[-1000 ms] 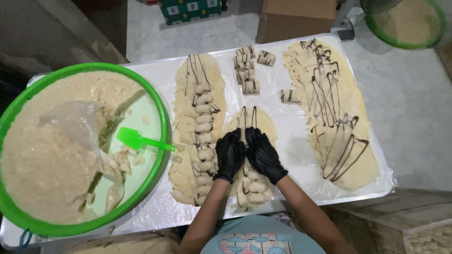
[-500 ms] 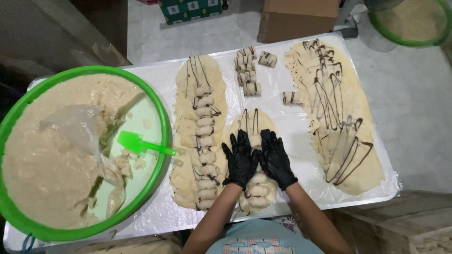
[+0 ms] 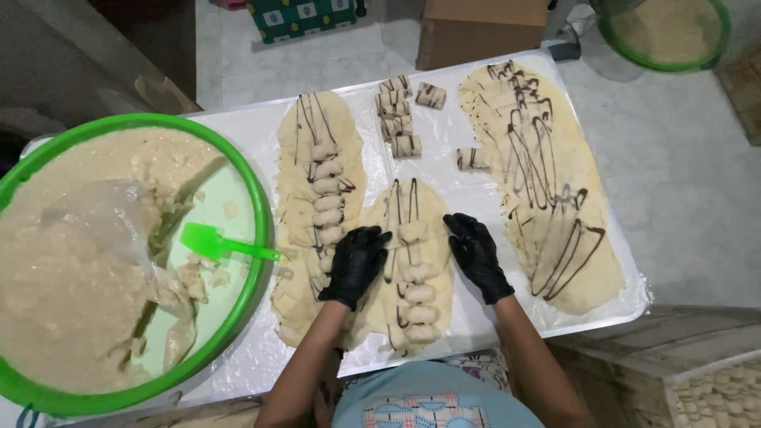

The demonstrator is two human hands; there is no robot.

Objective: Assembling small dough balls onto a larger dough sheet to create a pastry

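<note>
Dough sheet point(image 3: 412, 261): long axis runs away from the person | left hand point(image 3: 357, 265), right hand point(image 3: 476, 255): flat, released, flanking it | green basin point(image 3: 258, 198): batter, spatula point(image 3: 218, 242)

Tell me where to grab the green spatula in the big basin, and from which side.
Grip the green spatula by its thin handle, which lies over the basin's rim and points toward the left hand. Come from the tray side, probably pinching from above: the handle looks clean and clear of batter there, while the flat blade sits inside the basin.
</note>
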